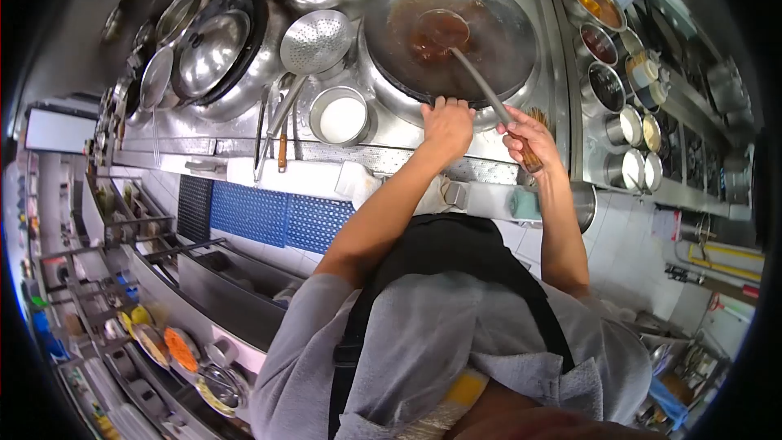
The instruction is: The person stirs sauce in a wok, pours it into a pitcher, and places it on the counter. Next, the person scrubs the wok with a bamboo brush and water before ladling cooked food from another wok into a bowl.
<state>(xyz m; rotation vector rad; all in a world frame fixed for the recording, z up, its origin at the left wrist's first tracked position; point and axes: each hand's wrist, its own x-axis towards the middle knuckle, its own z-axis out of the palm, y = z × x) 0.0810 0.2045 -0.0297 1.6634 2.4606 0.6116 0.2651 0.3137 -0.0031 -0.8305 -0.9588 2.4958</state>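
A large dark wok (509,41) sits on the stove with reddish-brown sauce in it and some steam above. My right hand (528,137) is wrapped round the wooden handle of a long ladle (481,81), whose bowl lies in the sauce. At the wok's near rim, my left hand (448,126) is closed over the edge. Left of that hand stands a metal pot (363,124) holding something white. A perforated strainer (316,41) rests behind the pot.
Covered and stacked pans (213,57) fill the left of the stove. Several seasoning containers (604,88) line the right side. A bamboo brush (539,119) is just right of the wok. A white cloth (356,182) lies along the front edge.
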